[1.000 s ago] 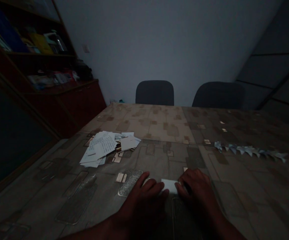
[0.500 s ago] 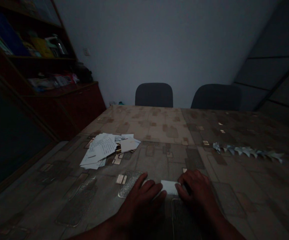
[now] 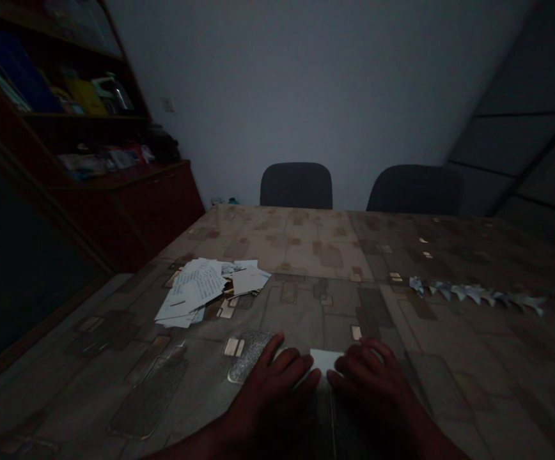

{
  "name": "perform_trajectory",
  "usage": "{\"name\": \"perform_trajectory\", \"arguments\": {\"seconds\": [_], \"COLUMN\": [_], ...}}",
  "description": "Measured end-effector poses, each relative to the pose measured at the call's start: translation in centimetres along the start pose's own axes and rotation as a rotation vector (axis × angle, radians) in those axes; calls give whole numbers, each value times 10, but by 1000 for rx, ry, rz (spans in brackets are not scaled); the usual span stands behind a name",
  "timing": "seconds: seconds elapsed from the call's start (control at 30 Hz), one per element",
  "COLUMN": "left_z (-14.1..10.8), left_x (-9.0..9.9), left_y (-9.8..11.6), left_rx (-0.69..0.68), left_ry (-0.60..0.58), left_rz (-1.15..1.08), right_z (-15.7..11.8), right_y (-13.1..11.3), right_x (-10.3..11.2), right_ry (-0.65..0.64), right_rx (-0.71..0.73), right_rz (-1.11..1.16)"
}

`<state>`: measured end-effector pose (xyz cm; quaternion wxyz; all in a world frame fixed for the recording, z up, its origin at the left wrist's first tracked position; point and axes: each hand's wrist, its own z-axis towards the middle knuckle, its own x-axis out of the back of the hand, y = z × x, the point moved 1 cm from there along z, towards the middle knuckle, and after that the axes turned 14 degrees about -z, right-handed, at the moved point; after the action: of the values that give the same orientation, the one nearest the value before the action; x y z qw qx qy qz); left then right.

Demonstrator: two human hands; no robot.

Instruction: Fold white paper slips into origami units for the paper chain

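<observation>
A small white piece of paper point(image 3: 325, 360) lies between my two hands near the front of the table. My left hand point(image 3: 282, 380) pinches its left end between thumb and fingers. On the right end, my right hand point(image 3: 371, 377) has its thumb and fingers closed in the same way. The fingers cover both ends of the paper, and the dim light hides any fold lines. Off to the right, several folded paper pieces point(image 3: 474, 294) stand in a row.
A loose pile of printed paper sheets point(image 3: 195, 287) lies left of centre on the patterned tablecloth point(image 3: 301, 239). Two dark chairs point(image 3: 297, 185) stand behind the far edge. A reddish cabinet point(image 3: 157, 204) with filled shelves is at the left.
My right hand has shifted slightly left along the paper, its fingers now nearer my left hand, so less of the paper shows. My left hand stays nearly in place.
</observation>
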<state>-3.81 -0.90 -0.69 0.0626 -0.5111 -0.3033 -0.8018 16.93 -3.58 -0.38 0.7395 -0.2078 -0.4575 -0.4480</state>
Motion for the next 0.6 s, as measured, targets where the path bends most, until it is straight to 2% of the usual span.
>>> {"name": "perform_trajectory", "arguments": {"seconds": [0.13, 0.27, 0.47, 0.6], "left_z": [-1, -2, 2, 0], "left_x": [2, 10, 12, 9], "left_y": [-1, 0, 1, -3], "left_rx": [-19, -9, -30, -40], "left_ry": [-16, -41, -87, -100], "left_rz": [4, -50, -41, -66], "right_z": [-8, -12, -8, -1], "right_y": [11, 17, 9, 2], "right_x": [4, 5, 1, 1], "right_ry": [68, 53, 118, 79], "right_rx": [1, -10, 18, 70], "right_rz": [-21, 7, -46, -47]}}
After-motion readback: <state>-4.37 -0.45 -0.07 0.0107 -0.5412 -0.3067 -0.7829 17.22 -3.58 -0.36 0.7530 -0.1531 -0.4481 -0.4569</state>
